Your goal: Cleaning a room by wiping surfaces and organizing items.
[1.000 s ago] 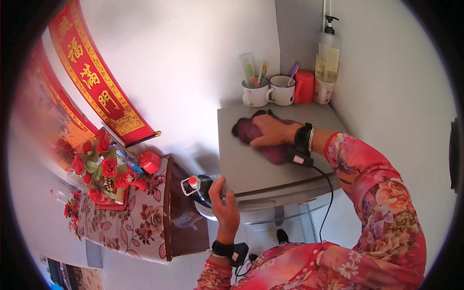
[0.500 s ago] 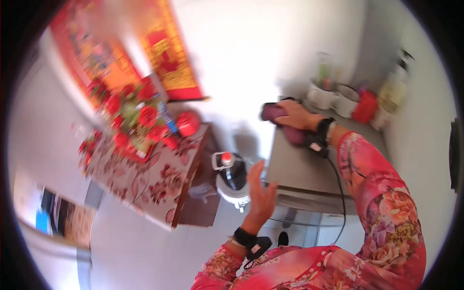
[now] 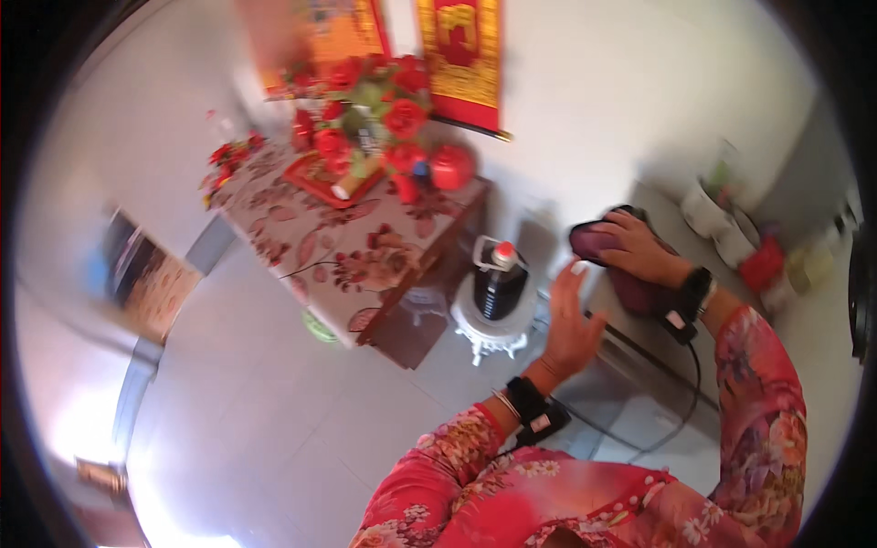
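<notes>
While the right hand [image 3: 645, 255] lies spread on one purple cloth [image 3: 630, 290], the left hand [image 3: 571, 336] hangs splayed near one bottle [image 3: 498, 292].

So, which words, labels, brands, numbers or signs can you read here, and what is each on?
None can be read.
Scroll: gold design, too blurred to read.
Poster: too blurred for any text.
Bottle: pale marks, too small to identify.
Left wrist tag: too small to read.
Right wrist tag: too small to read.

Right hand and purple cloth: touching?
Touching. The head view shows the right hand laid over the purple cloth, fingers across its top, with no gap visible between them.
</notes>
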A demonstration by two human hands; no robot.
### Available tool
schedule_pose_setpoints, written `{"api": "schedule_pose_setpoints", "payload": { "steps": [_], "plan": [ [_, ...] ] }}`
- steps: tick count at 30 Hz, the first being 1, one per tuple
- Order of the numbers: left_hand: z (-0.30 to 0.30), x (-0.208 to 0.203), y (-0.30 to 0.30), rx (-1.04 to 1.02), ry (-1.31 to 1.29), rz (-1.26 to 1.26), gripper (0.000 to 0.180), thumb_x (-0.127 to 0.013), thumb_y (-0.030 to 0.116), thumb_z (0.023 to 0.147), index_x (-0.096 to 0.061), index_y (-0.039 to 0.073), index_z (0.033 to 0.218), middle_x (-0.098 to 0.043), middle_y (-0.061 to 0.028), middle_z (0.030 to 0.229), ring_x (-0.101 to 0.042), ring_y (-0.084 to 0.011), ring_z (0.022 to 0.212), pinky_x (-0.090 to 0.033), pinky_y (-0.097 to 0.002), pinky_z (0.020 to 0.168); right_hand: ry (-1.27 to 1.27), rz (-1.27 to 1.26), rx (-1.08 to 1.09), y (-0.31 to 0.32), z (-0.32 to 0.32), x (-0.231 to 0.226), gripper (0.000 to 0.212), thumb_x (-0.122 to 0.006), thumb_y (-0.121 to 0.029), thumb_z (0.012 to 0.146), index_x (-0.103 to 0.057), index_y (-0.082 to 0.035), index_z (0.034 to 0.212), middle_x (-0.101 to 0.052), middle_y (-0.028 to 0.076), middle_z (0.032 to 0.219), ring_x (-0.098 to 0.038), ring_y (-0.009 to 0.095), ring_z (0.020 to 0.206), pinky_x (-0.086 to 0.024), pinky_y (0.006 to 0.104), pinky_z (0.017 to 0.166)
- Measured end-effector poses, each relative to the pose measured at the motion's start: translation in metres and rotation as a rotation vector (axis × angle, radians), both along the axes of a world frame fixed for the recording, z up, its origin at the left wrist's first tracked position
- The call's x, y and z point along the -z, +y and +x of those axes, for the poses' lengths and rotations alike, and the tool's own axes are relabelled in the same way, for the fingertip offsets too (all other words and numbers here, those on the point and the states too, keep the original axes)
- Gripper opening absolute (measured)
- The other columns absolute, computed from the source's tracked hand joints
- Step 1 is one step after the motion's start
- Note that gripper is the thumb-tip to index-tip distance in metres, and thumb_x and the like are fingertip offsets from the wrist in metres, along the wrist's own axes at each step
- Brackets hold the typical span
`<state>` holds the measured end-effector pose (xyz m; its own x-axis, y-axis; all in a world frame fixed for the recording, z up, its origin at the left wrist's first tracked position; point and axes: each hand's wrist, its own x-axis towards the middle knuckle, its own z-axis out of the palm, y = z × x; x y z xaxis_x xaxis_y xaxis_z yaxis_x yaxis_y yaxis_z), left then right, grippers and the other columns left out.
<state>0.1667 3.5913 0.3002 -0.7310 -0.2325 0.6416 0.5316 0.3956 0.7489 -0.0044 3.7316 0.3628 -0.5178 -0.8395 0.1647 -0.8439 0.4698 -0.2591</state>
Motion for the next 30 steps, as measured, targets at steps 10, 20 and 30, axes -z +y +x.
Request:
{"api": "schedule_pose_setpoints", "payload": {
  "steps": [10,20,30],
  "plan": [
    [-0.005,-0.009,0.002,-0.042,0.059,0.101,0.053,-0.049,0.019,0.093,-0.031,-0.006,0.135,-0.023,-0.0251,0.146,-0.024,-0.0387,0.135,-0.021,-0.0462,0.11,-0.308,-0.07,-0.066,0.008,0.127,-0.044,0.055,-0.054,-0.009,0.077,-0.049,-0.006,0.131,-0.041,0.018,0.138,-0.036,0.035,0.129,-0.027,0.0415,0.109],
    [0.012,-0.003,0.005,0.146,-0.148,0.238,0.048,-0.038,0.025,0.099,-0.032,-0.004,0.137,-0.032,-0.0156,0.144,-0.03,-0.0271,0.133,-0.022,-0.0379,0.11,-0.382,-0.35,0.51,0.179,0.257,-0.042,0.046,-0.051,0.006,0.065,-0.066,-0.005,0.106,-0.059,0.012,0.12,-0.051,0.027,0.115,-0.038,0.034,0.101],
    [0.003,-0.003,0.001,0.431,-0.252,0.531,0.048,-0.031,0.036,0.101,-0.045,-0.001,0.129,-0.048,-0.0115,0.13,-0.043,-0.0218,0.123,-0.028,-0.0365,0.107,-0.432,-0.609,1.082,0.236,0.278,-0.026,0.041,-0.049,0.002,0.066,-0.065,-0.004,0.104,-0.061,0.01,0.114,-0.053,0.025,0.11,-0.04,0.0334,0.097]
  ]
}}
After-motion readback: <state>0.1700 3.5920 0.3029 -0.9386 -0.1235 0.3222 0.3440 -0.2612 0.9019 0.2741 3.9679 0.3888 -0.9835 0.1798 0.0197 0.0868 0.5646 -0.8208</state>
